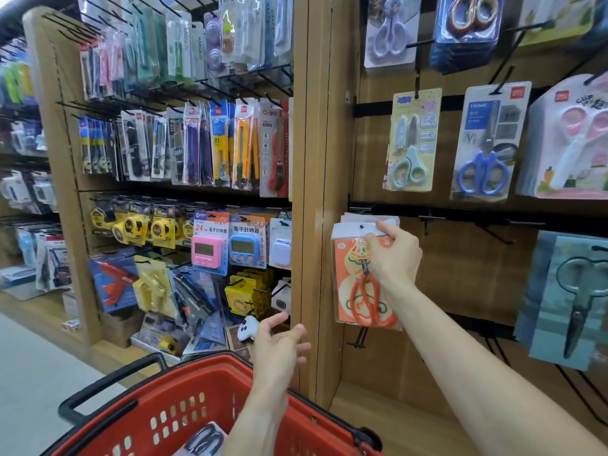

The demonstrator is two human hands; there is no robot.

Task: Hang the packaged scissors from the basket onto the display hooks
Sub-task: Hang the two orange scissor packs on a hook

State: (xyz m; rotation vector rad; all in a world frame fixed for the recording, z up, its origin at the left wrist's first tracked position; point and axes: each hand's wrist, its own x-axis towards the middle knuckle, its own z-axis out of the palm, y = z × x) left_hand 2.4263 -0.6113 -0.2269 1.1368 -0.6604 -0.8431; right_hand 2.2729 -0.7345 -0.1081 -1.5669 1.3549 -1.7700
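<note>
Right hand [391,255] pinches the orange scissors pack [362,278] by its top at the hook [362,226], lining up the hang hole, while the left hand [279,347] hovers loose-fingered and empty over the red basket [184,399], where another pack [205,439] waits.

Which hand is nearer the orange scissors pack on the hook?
Right. The right hand pinches the top of the orange scissors pack at the display hook. The left hand hovers open below and left of it, above the red basket.
</note>
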